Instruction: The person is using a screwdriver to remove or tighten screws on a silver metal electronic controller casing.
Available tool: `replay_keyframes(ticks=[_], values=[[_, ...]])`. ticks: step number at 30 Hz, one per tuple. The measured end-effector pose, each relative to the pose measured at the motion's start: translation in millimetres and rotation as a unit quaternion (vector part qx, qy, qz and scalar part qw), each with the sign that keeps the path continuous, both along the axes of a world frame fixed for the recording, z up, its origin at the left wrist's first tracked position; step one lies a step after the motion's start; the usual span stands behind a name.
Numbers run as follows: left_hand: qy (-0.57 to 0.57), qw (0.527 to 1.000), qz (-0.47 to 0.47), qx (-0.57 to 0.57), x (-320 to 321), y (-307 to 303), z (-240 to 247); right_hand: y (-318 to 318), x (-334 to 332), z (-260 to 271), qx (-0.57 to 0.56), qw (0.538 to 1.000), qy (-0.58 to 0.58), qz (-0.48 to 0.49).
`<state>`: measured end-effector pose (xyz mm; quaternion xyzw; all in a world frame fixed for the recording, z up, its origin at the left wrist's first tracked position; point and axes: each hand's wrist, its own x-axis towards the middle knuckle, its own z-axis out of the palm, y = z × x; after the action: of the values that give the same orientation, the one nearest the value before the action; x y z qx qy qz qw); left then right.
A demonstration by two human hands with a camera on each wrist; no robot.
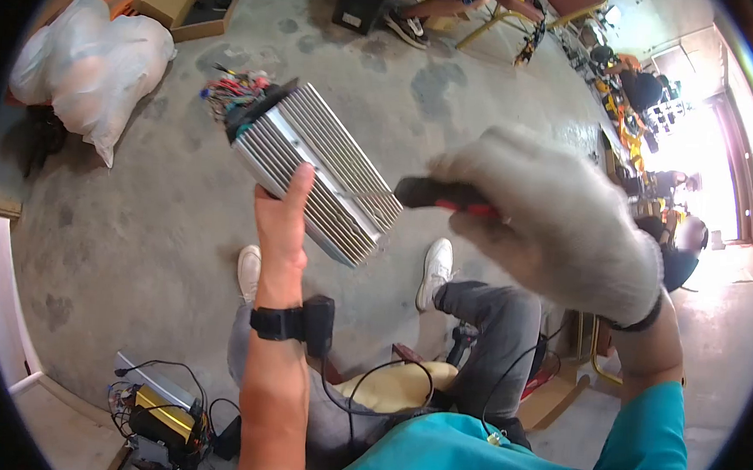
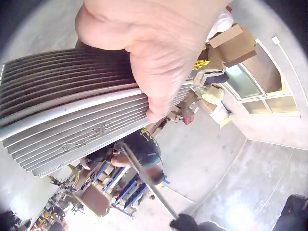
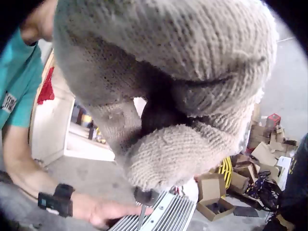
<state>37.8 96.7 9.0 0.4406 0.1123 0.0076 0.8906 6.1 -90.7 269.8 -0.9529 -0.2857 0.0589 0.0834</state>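
grey concrete floor [image 1: 180, 197] lies below, and above it, in the air, is the finned metal case [image 1: 335, 142], with loose wires [image 1: 239, 93] at its far end. both hands are apart from each other: the left hand [image 1: 282, 221] grips the case, thumb across the fins; the gloved right hand [image 1: 558, 220] is closed around a screwdriver [image 1: 439, 194]. i judge the step as screwdriver work at the near end; whether the tip touches, i cannot tell. next move probably calls for exact tip placing and a steady left grip.

Free floor [image 1: 360, 79] beyond finned box [image 1: 338, 158], gloved hand [image 1: 558, 220] blocking its right, white bag [image 1: 94, 67] left
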Motion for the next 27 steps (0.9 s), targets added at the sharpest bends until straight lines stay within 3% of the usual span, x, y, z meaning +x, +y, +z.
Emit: replay_keyframes(ticks=[1,3,5,6,9,15,21,22,26,27], values=[[0.000,1.000,0.023,0.008,0.5,1.8,-3.1,-8.4,-1.2,7.5,-0.017,0.999,-0.031,-0.009],[0.016,0.999,0.019,0.029,3.9,11.4,-16.2,-23.9,-1.5,7.2,0.059,0.997,-0.031,-0.049],[0.060,0.993,0.042,0.092,7.9,19.0,-24.3,-46.1,-3.8,-18.2,0.085,0.993,-0.053,-0.057],[0.057,0.992,0.047,0.100,9.2,22.7,-32.9,-55.4,-5.9,-32.7,0.150,0.977,0.004,-0.151],[0.061,0.991,0.015,0.115,4.8,32.0,-41.8,-83.5,-13.1,-91.3,0.305,0.859,0.185,-0.367],[0.179,0.952,-0.010,0.249,-4.6,37.1,-103.1,-123.2,-38.7,-203.4,0.378,0.715,0.318,-0.495],[0.309,0.905,-0.066,0.284,-11.7,11.4,-183.6,-152.9,-53.3,-278.2,0.319,0.696,0.386,-0.514],[0.314,0.901,-0.077,0.289,-10.0,5.8,-196.7,-155.4,-56.6,-289.0,0.298,0.730,0.362,-0.498],[0.344,0.885,-0.109,0.295,-3.2,-13.9,-245.7,-164.7,-63.0,-309.6,0.296,0.722,0.373,-0.502],[0.350,0.881,-0.114,0.298,-2.1,-17.5,-255.4,-166.0,-63.6,-312.5,0.276,0.747,0.366,-0.482]])
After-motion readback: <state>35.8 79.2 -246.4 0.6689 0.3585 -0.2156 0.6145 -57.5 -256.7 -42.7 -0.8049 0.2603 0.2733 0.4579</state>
